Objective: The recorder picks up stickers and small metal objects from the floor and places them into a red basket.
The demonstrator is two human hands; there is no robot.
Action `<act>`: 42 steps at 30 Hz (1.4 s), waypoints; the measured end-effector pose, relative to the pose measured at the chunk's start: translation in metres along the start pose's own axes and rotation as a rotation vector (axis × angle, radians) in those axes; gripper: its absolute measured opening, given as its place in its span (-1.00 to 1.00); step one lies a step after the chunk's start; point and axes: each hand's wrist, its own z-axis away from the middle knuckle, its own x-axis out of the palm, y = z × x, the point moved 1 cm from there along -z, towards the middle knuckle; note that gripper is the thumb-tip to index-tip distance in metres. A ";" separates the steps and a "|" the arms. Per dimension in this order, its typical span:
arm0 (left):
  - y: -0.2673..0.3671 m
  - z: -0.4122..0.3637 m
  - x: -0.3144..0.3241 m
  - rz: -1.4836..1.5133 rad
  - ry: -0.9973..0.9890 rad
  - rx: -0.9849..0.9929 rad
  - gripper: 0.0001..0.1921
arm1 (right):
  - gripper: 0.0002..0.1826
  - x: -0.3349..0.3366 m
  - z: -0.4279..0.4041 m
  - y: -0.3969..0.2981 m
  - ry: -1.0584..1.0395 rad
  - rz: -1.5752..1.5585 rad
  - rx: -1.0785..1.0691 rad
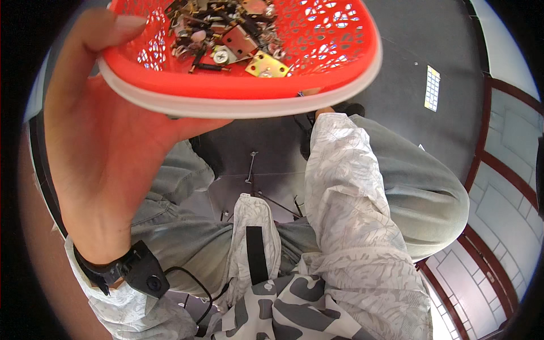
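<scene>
My left hand [114, 127] grips the left end of a red perforated plastic basket [255, 87] with a white outer rim, thumb over the edge and other fingers hidden beneath. Inside lies a heap of small metal hardware [212, 38]: drilled plates, screws and dark slender pieces. Near the front wall, a yellowish metal plate with holes [267, 64] rests beside a round cross-slotted fitting [220, 57]. Only a sliver of my right hand [324, 111] shows past the sleeve, below the basket's rim; the fingers and anything they touch are hidden.
My bent legs in grey jeans [416, 191] flank the dark floor [399, 72]. A white-and-blue gridded strip [432, 88] lies on the right. Between my legs is a thin metal rod [251, 168]. A black strapped camera device [146, 272] with a cable is on my left wrist.
</scene>
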 end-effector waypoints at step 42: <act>-0.028 0.039 0.022 -0.178 -0.156 0.114 -0.45 | -0.80 -0.026 0.013 0.000 -0.224 0.161 0.095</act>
